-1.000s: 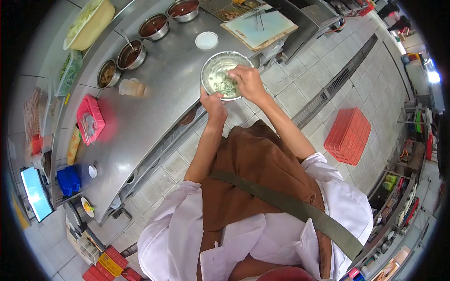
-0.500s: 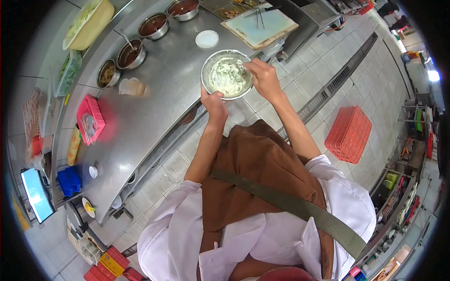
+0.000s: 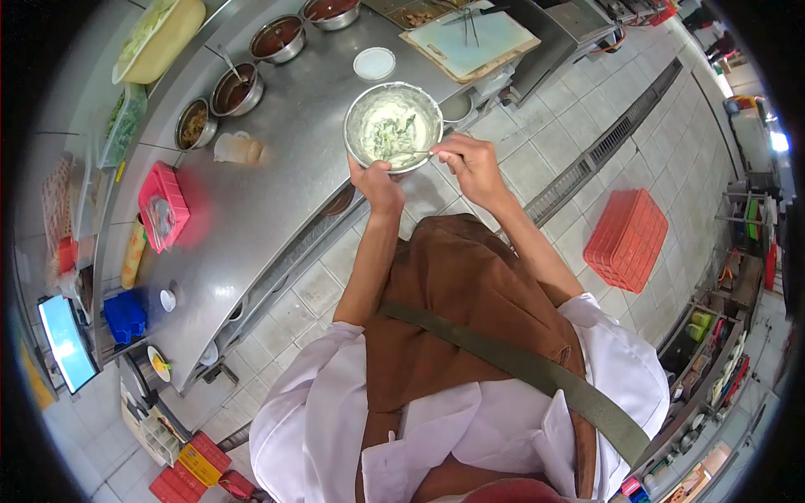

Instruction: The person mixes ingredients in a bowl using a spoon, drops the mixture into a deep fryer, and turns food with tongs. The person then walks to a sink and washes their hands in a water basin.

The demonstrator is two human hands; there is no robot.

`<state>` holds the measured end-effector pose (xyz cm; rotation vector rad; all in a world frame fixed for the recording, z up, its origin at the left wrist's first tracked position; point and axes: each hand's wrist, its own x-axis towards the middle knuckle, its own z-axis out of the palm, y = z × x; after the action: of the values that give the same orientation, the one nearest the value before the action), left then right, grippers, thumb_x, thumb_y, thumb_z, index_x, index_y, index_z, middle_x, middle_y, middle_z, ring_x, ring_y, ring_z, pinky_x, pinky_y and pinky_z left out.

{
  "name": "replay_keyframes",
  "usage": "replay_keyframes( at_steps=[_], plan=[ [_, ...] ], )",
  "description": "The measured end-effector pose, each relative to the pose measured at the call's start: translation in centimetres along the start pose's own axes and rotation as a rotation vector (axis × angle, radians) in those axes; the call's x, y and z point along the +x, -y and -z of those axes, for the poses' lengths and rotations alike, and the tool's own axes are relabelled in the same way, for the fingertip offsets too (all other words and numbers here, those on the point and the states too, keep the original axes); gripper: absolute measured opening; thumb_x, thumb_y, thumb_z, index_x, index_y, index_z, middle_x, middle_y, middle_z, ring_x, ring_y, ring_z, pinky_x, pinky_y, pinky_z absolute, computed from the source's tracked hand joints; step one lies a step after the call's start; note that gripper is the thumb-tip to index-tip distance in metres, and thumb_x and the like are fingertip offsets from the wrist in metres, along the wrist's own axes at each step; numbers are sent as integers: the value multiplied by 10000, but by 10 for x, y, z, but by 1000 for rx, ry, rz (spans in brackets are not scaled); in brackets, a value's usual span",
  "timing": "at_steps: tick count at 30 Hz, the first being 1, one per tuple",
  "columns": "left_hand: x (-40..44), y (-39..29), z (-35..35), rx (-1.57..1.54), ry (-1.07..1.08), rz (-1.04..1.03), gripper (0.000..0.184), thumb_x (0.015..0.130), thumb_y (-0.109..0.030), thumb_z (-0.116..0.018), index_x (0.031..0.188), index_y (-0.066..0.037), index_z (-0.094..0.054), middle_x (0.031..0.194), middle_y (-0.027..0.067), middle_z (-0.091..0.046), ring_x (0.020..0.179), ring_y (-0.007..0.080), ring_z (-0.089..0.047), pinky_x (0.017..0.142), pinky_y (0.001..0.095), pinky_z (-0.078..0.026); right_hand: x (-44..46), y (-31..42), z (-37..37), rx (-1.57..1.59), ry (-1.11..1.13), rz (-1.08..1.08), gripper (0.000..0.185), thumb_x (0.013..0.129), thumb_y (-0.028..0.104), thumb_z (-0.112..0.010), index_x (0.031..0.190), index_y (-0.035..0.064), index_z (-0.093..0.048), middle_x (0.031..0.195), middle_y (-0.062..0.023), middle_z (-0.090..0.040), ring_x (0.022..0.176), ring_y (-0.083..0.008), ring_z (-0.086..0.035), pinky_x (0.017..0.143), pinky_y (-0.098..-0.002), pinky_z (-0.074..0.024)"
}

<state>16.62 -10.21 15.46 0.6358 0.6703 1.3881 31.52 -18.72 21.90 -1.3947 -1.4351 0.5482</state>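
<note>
A round metal bowl (image 3: 353, 127) holds a pale creamy mixture (image 3: 394, 127) with green bits in it. My left hand (image 3: 377, 186) grips the bowl's lower left rim, thumb over the edge. At the bowl's right side, my right hand (image 3: 470, 166) is closed in a pinch on the handle of a thin utensil (image 3: 419, 157), whose far end reaches into the mixture. The bowl is held up at the counter's edge, slightly tilted. Behind it on the metal counter (image 3: 285, 151) lies a round white lid (image 3: 374, 63).
Metal bowls of sauce (image 3: 276, 40) line the counter's back. A cutting board (image 3: 470, 42) with dark-handled tools lies at the upper right. A pink basket (image 3: 163, 205) stands on the left. On the tiled floor to the right is a red crate (image 3: 626, 241).
The bowl has shifted slightly left and up with my left hand. My right hand has moved from over the bowl to its lower right rim, and the mixture's surface has changed shape.
</note>
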Motion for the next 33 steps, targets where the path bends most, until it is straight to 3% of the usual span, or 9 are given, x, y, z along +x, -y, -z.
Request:
replay_keyframes(
  at_steps=[3,6,9,15,18,21,24,27,33],
  plan=[
    [-4,-8,-1,78,28,26,760,592,10,-432,1352,17,-420,1249,199,-567,1077,342,-653,758,451,-646,11,-31,-14,-172,-30,279,191,823,-95,-615,968,-13,-709,809,-153,-658,683,-293,-640,612,-338,-510],
    [0,1,1,39,60,-40,751,590,20,-431,1341,24,-431,1256,186,-569,1121,322,-634,866,420,-608,22,-39,-12,-241,-168,363,214,802,-109,-631,972,-4,-709,818,-151,-656,699,-296,-650,639,-348,-519],
    [-2,-2,0,42,47,-32,754,593,50,-425,1346,27,-431,1261,172,-571,1142,313,-621,931,404,-571,30,-35,-8,-190,-321,308,158,831,-64,-612,955,-15,-697,814,-163,-644,708,-341,-647,631,-388,-504],
    [-6,1,1,51,-26,58,804,574,81,-414,1376,36,-443,1262,164,-584,1151,292,-615,970,376,-530,24,-37,-14,-151,-159,46,124,864,-8,-628,951,-15,-716,810,-163,-663,689,-306,-649,628,-382,-498],
    [0,3,14,64,21,51,761,613,78,-403,1371,12,-416,1271,208,-558,1061,354,-659,656,413,-648,9,-23,6,-41,-20,-117,106,869,19,-641,936,-17,-716,818,-168,-673,710,-319,-648,645,-378,-498],
    [-5,-11,4,37,-18,69,752,620,68,-403,1370,16,-412,1262,217,-560,1009,370,-676,529,421,-637,1,-10,28,-66,101,140,115,866,-8,-633,945,-17,-716,776,-138,-655,675,-257,-625,630,-342,-485],
    [-7,-17,0,21,10,142,805,568,80,-413,1372,23,-429,1262,184,-571,1079,310,-654,744,373,-631,14,-11,30,-167,158,229,125,851,-35,-626,938,-10,-712,794,-144,-655,699,-296,-631,640,-347,-496],
    [-9,10,1,-26,32,79,791,569,80,-418,1358,27,-443,1246,178,-583,1051,290,-663,741,356,-624,22,-21,21,-179,97,181,136,831,-41,-638,945,-16,-708,833,-156,-661,768,-340,-652,682,-395,-514],
    [-14,-1,-13,-2,84,91,767,572,78,-429,1337,44,-469,1227,153,-608,1119,273,-627,968,367,-520,23,-30,16,-354,-256,296,116,809,-22,-658,915,-6,-702,814,-152,-654,722,-355,-636,648,-420,-511]
  ],
)
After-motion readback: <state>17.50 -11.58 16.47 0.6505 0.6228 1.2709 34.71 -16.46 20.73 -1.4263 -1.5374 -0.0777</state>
